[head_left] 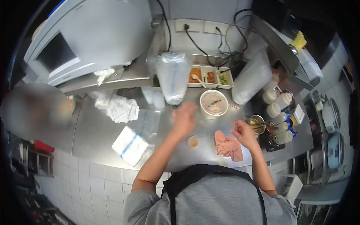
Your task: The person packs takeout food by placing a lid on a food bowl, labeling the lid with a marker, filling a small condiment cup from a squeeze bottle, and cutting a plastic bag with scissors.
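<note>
My left hand [183,118] hovers over the steel counter, just in front of a tall stack wrapped in clear plastic [173,77]. Motion smears its fingers, so their grip is unclear. To its right stands a round lidded tub [213,102] with dark handwriting on the lid. Fingers apart and holding nothing I can see, my right hand [243,132] is between a crumpled pink cloth [228,146] and a metal pot of yellowish liquid [257,124]. A small cup with light brown contents [193,141] sits nearer my body, left of the cloth.
White trays of food with spoons [204,77] line the back. Squeeze bottles [281,112] crowd the right side. On the left lie paper slips [122,108] and a pack of plastic bags [130,145]. Another plastic-wrapped stack [253,77] leans behind. Black cables [202,47] hang from wall sockets.
</note>
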`<state>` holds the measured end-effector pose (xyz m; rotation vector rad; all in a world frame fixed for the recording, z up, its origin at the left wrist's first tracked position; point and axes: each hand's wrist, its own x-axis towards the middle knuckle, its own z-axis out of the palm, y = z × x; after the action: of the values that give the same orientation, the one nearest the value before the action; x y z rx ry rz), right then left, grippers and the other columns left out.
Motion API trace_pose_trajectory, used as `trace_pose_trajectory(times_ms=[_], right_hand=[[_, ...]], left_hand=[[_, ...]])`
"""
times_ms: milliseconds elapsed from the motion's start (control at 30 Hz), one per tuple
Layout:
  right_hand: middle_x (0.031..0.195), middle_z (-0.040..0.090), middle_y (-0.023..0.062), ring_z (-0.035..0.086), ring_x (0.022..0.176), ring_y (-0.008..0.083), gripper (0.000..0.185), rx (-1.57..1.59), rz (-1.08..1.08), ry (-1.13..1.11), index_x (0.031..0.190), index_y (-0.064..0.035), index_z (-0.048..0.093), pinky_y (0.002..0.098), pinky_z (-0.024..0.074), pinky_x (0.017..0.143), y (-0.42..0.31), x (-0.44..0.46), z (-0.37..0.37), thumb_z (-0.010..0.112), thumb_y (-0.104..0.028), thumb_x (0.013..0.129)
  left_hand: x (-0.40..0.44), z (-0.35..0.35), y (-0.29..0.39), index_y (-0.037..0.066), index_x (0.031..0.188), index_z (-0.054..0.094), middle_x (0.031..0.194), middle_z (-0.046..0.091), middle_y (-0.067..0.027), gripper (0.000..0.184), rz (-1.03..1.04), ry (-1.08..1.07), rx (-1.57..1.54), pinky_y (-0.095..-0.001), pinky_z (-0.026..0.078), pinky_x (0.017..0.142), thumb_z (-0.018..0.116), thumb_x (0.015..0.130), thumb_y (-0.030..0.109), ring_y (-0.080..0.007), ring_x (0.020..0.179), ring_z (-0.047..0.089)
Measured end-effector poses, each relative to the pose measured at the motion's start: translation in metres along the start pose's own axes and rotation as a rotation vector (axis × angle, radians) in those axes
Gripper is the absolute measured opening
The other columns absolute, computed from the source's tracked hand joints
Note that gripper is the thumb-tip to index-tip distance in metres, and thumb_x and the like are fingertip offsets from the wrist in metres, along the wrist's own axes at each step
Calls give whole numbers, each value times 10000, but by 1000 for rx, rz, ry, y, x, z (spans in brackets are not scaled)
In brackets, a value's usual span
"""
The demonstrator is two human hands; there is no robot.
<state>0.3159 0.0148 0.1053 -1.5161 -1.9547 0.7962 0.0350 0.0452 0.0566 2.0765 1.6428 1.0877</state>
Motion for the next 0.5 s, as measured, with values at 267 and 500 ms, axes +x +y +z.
trace_pose_trajectory(times_ms=[267, 500], right_hand=[[695, 513, 75, 521, 605, 187, 212, 111, -179, -224, 950, -2, 610, 309, 444, 579, -53, 32, 41, 682, -68, 762], [708, 539, 86, 530, 613, 203, 188, 99, -385, -322, 925, -2, 616, 334, 432, 576, -97, 52, 63, 679, -95, 775]], left_hand=[[-74, -96, -102, 92, 985, 617, 1047, 552, -123, 260, -364, 493, 315, -419, 448, 780, 676, 733, 120, -322, 937, 561], [-72, -68, -110, 102, 996, 627, 1030, 549, -93, 409, -324, 304, 357, -441, 394, 836, 762, 684, 331, -313, 988, 512]])
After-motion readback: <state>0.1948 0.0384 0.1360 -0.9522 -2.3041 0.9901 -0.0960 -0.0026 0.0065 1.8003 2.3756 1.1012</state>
